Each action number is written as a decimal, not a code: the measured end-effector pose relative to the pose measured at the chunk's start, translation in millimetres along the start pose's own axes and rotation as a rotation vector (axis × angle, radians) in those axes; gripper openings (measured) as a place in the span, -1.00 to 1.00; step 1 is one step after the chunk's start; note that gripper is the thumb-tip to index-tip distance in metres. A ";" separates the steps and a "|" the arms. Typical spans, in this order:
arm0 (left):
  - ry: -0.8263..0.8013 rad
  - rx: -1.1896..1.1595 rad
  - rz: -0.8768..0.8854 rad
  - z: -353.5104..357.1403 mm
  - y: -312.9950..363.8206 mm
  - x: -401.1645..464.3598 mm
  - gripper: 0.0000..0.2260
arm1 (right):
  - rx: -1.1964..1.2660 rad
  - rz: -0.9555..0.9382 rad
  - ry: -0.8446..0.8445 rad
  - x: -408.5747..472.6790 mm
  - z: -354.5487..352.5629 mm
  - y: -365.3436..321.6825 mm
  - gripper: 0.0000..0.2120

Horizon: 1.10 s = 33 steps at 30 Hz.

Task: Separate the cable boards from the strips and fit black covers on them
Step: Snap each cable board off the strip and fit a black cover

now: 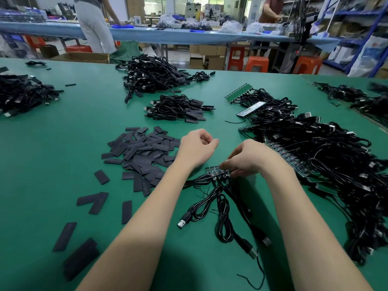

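Boards come first: my right hand (244,158) pinches the short strip (217,172) of cable boards low on the green bench (63,143), its cables (212,204) trailing toward me, probably to snap one free. My left hand (196,147) hovers loosely curled, holding nothing, beside the black covers (139,153) for a quick pick.

One head-worn camera looks forward and down, close over the green table (63,164).

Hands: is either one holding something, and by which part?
The right hand pinches the short board strip at its right end. The left hand holds nothing.
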<state>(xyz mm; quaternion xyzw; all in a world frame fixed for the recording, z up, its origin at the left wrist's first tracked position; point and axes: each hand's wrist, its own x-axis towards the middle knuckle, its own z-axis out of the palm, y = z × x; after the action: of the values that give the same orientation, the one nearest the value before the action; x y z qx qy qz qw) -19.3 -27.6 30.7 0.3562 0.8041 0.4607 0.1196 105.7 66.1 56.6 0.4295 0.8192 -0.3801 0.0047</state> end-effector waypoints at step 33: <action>-0.695 -0.850 -0.173 -26.3 0.7 -11.9 -0.78 | 1.207 -0.035 -0.353 -14.7 -0.2 18.1 -0.95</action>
<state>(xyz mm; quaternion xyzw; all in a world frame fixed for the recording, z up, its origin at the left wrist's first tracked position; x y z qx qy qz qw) -24.1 -52.8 44.1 0.3401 0.4871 0.5885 0.5484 127.7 62.2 50.5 0.2740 0.4540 -0.8407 -0.1096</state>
